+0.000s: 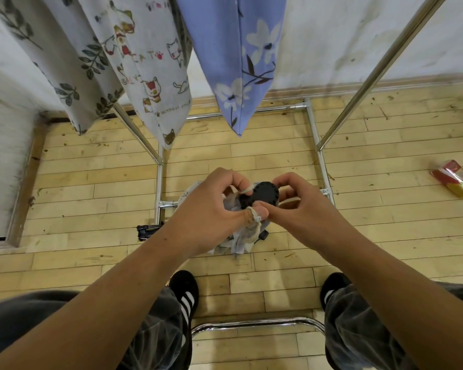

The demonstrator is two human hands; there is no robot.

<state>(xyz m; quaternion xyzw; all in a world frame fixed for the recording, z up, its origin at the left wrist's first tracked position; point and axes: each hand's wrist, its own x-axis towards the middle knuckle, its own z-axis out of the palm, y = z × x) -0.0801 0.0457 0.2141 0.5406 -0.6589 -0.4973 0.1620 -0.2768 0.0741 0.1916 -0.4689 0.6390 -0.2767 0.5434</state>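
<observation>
Our left hand (214, 209) is curled, its thumb pressed forward with a pale cord (253, 214) looped round it, and its fingers bunch the pale cloth (242, 236) that hangs down below both hands. Our right hand (300, 206) meets it thumb to thumb. Its fingers bend over the far edge of a black round piece (263, 194) with a notched rim, and its thumb comes in underneath, so the piece is pinched between them. The black round piece sits between the two hands, above the cloth and touching it, held in the air over the floor. How it joins the cord we cannot tell.

Straight below the hands part of the cloth's loose end covers a small black object (145, 232) lying on the wooden floor (278, 161). Nearer to us are our two black shoes with white stripes, the left shoe (185, 292) and the right shoe (332, 288), with grey trouser legs above them and a curved chrome tube (251, 323) between them.

Beyond the hands stands a metal drying rack (316, 134), its base rails on the floor and its sloping bars rising on either side. Three cloths hang from it: a leaf-print cloth (72, 62) on the left, a cat-print cloth (150, 70) beside it, and a blue flowered cloth (241, 62) to the right of that. Well apart, at the right edge, a red and yellow packet (455, 181) lies on the floor.
</observation>
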